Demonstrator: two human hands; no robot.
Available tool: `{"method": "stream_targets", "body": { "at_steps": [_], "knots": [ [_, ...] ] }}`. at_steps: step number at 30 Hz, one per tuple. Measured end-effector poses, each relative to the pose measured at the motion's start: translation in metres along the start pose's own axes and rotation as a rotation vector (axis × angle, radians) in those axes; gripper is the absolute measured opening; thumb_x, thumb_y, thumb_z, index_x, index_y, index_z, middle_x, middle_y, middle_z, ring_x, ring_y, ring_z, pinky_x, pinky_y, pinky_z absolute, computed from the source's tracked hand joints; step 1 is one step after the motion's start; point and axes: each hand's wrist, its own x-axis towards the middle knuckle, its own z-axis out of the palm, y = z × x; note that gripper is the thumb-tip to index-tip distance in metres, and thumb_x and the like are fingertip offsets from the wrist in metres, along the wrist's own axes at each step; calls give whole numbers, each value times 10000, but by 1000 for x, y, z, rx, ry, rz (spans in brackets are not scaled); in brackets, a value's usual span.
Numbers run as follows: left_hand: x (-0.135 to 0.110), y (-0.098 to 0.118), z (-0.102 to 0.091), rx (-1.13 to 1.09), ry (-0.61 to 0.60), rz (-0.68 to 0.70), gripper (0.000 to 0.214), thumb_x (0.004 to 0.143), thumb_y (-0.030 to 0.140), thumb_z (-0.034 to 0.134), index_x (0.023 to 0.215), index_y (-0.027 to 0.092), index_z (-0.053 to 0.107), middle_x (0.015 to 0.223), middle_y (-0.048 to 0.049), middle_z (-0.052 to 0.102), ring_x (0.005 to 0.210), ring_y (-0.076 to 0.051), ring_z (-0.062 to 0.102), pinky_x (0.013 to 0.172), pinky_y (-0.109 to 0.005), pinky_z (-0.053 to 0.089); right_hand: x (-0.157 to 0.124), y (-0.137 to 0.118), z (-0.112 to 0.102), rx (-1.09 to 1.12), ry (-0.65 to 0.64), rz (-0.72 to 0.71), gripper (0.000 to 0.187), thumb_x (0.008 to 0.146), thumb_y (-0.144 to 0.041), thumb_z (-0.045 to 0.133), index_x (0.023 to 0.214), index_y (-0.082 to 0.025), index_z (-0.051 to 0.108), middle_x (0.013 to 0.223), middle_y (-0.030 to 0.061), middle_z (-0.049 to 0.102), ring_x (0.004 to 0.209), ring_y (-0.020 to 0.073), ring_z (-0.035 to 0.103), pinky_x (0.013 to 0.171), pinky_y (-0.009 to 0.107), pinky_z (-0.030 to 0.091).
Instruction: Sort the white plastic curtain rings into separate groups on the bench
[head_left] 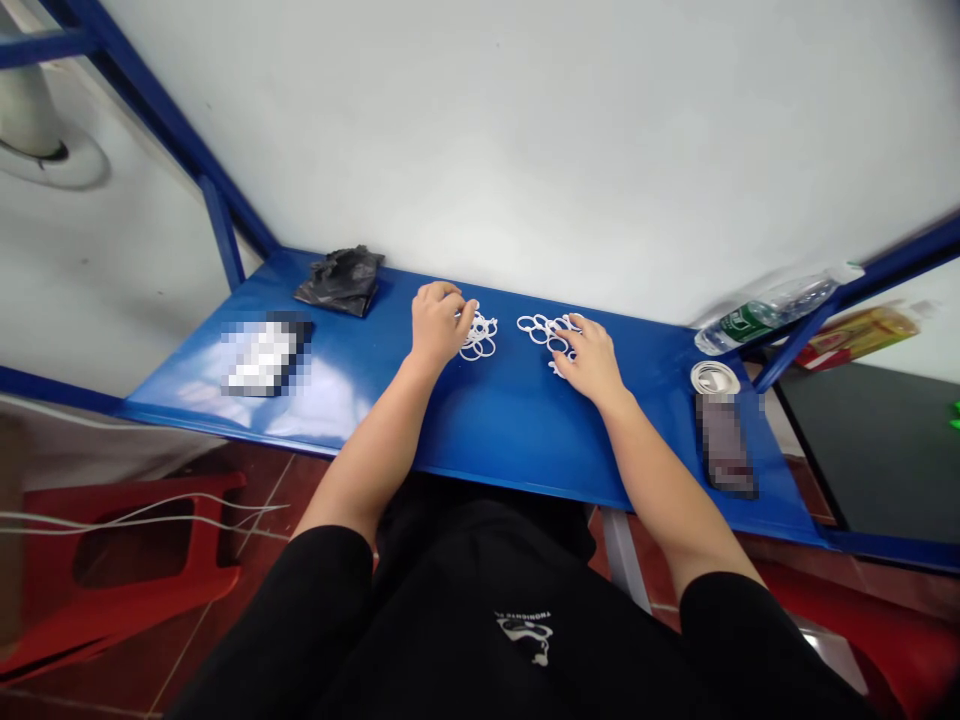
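Two loose groups of thin white rings lie on the blue tabletop near the wall. My left hand point(439, 318) is at the left edge of one group point(480, 347), its fingers loosely bent and apart, with the thumb side touching the rings. Over the right part of the other group point(534, 326) rests my right hand point(592, 358), fingers spread and the tips on the rings. A gap of bare blue surface separates the two groups. Some rings are partly hidden beneath my fingers.
A crumpled black plastic bag point(343, 280) and a blurred-out flat object point(266, 355) lie on the left. To the right are a clear bottle with a green label point(776, 310), a white roll point(714, 379) and a blurred dark phone-like object point(726, 445). Blue frame bars point(223, 232) flank the table.
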Motion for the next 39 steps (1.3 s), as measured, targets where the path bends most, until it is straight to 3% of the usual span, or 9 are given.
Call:
{"method": "stream_targets", "body": {
  "at_steps": [5, 8, 12, 16, 20, 24, 28, 35, 39],
  "knots": [
    [-5, 4, 1, 91, -257, -78, 253, 983, 333, 677, 762, 209, 692, 1226, -116, 713, 1213, -323, 582, 1068, -499, 416, -2, 3, 6, -50, -72, 8, 471, 929, -292, 608, 1372, -191, 731, 1637, 151, 531, 1497, 432, 475, 1214, 646, 404],
    [-7, 10, 3, 93, -319, -75, 242, 973, 351, 687, 778, 211, 718, 1241, -114, 712, 1223, -332, 582, 1088, -515, 405, -3, 0, 9, -80, -122, -13, 456, 956, -307, 587, 1368, -189, 744, 1666, 141, 505, 1540, 456, 418, 1246, 670, 347],
    [-7, 11, 3, 87, -301, -81, 233, 981, 354, 683, 798, 215, 727, 1229, -109, 730, 1208, -325, 596, 1067, -505, 418, -5, -2, 12, -72, -179, -33, 394, 1004, -338, 550, 1289, -209, 789, 1628, 123, 560, 1541, 456, 420, 1238, 683, 340],
    [-7, 11, 4, 55, -197, -55, 171, 978, 323, 698, 845, 223, 736, 1207, -99, 745, 1194, -308, 620, 1054, -491, 429, -4, -3, 10, -19, -164, -62, 346, 1018, -368, 557, 1222, -243, 807, 1587, 104, 605, 1519, 436, 457, 1225, 690, 346],
    [-10, 20, 5, -4, -119, 28, 159, 988, 322, 694, 871, 224, 737, 1172, -97, 755, 1180, -294, 637, 1043, -477, 445, -3, 2, 8, 53, -135, -102, 353, 981, -258, 556, 1235, -251, 801, 1572, 102, 616, 1503, 389, 491, 1228, 661, 360],
    [-14, 33, 7, -101, -129, 179, 186, 1017, 336, 658, 896, 219, 737, 1117, -93, 768, 1120, -271, 664, 1027, -466, 476, -3, 7, 11, 75, -141, -164, 291, 908, -225, 625, 1099, -282, 837, 1571, 74, 619, 1500, 414, 491, 1212, 698, 357],
    [-19, 43, 9, -194, -232, 314, 254, 1075, 332, 556, 958, 202, 741, 1041, -90, 781, 1013, -240, 699, 971, -430, 517, -4, 4, 14, 108, -142, -226, 165, 937, -296, 676, 943, -266, 839, 1512, 91, 668, 1482, 430, 508, 1196, 707, 371],
    [-32, 52, 21, -165, -505, 387, 333, 1096, 411, 544, 1218, 198, 769, 1035, -91, 813, 943, -246, 752, 879, -385, 544, -1, -14, 12, 265, 62, -314, 177, 987, -304, 644, 951, -286, 817, 1145, 56, 823, 1117, 289, 731, 1082, 553, 511],
    [-36, 55, 24, -194, -561, 400, 347, 1107, 341, 478, 1154, 224, 801, 1035, -73, 826, 925, -235, 767, 866, -370, 544, -4, -24, 14, 266, 81, -330, 187, 981, -273, 632, 906, -283, 803, 920, 19, 828, 893, 239, 748, 1115, 531, 491]
  ]
}}
